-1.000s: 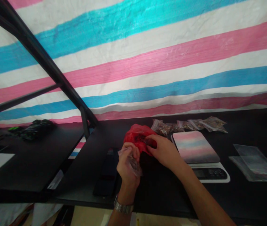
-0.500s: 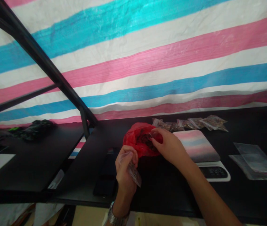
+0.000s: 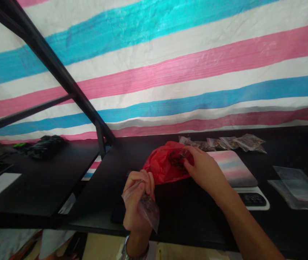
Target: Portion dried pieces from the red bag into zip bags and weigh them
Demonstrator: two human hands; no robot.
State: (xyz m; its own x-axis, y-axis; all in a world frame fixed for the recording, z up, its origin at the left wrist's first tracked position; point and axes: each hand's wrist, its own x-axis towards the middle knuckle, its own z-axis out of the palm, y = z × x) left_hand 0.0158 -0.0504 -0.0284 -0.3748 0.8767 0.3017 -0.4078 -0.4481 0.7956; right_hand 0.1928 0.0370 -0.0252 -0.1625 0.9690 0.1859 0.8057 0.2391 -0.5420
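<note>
A red plastic bag (image 3: pixel 161 164) lies on the black table with its mouth open to the right, showing dark dried pieces (image 3: pixel 178 159) inside. My left hand (image 3: pixel 137 195) is closed around a small clear zip bag (image 3: pixel 149 209) with some dark bits in it. Its fingers also touch the near left edge of the red bag. At the mouth of the red bag is my right hand (image 3: pixel 204 168), its thumb and fingertips pinched together over the dried pieces. What sits between those fingertips is too small to make out.
Several filled zip bags (image 3: pixel 248 142) lie in a row behind a white digital scale (image 3: pixel 231 168). Flat clear bags (image 3: pixel 299 187) rest at the right. A black metal frame (image 3: pixel 86 108) rises at the left, before a striped tarp (image 3: pixel 170 79).
My left hand has moved left and slightly toward me with the clear zip bag, pulling the red bag's edge out. My right hand stays at the bag's mouth. The view has shifted slightly.
</note>
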